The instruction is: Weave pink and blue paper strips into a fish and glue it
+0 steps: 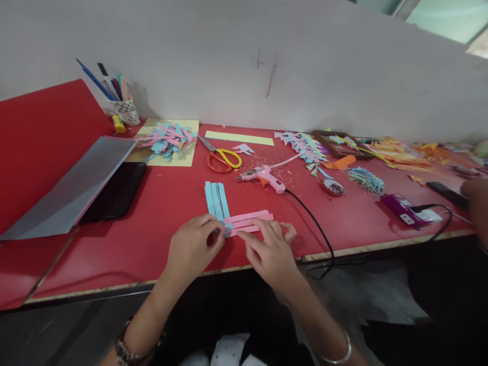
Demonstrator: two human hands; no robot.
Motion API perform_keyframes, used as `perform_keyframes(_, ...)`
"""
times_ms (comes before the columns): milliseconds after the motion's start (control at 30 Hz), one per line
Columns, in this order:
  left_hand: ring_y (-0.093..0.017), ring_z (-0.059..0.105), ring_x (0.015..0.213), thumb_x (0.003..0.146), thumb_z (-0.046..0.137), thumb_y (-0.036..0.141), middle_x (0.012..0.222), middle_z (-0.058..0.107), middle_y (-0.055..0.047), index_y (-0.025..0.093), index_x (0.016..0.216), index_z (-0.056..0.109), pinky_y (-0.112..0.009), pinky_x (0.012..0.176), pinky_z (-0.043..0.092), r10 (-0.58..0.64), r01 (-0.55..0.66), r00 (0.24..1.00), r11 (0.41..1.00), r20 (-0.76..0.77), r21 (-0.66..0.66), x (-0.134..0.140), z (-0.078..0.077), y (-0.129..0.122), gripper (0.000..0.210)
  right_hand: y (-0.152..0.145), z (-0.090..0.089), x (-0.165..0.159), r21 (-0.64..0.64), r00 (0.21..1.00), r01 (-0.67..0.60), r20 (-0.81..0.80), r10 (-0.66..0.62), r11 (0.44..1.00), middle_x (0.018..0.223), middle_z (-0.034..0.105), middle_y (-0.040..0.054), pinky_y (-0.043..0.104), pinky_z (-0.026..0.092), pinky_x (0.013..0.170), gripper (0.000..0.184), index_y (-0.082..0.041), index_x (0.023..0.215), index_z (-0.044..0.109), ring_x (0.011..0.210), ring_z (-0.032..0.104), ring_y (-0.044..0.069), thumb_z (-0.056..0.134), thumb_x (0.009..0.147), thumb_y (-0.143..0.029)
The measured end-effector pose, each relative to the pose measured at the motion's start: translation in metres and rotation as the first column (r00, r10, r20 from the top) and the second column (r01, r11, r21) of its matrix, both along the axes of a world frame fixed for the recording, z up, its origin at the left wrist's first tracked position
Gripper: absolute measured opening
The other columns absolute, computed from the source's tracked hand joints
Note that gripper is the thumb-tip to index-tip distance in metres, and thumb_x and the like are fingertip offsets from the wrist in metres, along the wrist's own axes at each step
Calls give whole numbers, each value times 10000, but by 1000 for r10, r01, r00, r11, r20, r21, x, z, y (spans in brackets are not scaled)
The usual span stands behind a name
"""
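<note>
Blue paper strips and pink paper strips lie on the red table, crossing in an L shape with a small woven-looking corner where they meet. My left hand is at that corner, thumb and index finger pinched together at its left edge. Over the pink strips rests my right hand, its fingers bent and apart, the index fingertip touching near the lowest strip. Beyond the strips lies a pink glue gun, nozzle to the left. Scissors with red and yellow handles lie behind it.
A pile of cut strips sits on yellow paper, near a pen cup. A black phone lies left, partly under a folder. The glue gun's cord runs over the table edge. A purple socket block and another person's hand are right.
</note>
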State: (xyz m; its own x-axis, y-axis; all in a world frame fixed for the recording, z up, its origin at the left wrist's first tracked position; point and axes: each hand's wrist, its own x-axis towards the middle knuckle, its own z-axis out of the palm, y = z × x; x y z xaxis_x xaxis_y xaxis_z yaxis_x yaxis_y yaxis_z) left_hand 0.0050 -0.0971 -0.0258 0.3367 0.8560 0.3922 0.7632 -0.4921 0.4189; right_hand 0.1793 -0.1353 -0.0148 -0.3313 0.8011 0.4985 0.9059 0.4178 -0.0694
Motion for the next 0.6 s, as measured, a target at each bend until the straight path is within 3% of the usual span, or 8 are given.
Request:
perform_keyframes(167,-145,601,687,781,465,230,735,648,2,205,694,594,-231,589,413,1,-1,1000,1000,22,10,0,-1,0,158,0,-6,-10,-82,999,12,40,-8,997,1063,580,26,394,178,808,312,-316,1016,605,909,484,182,485,778,-153)
perform_keyframes(367,-144,601,670,801,452,240,726,648,1,203,693,594,-232,579,413,12,-13,1000,999,4,35,1,0,-1,183,0,-4,-1,-82,999,50,3,-50,995,1048,592,30,392,194,808,202,-294,915,638,899,481,192,502,783,-224)
perform_keyframes(600,-146,605,669,808,440,245,734,659,0,203,686,592,-229,574,413,10,-10,1000,999,1,46,1,0,0,199,-2,-4,12,-91,992,123,-29,-127,988,1040,595,43,406,197,823,198,-270,890,650,909,484,207,490,780,-232)
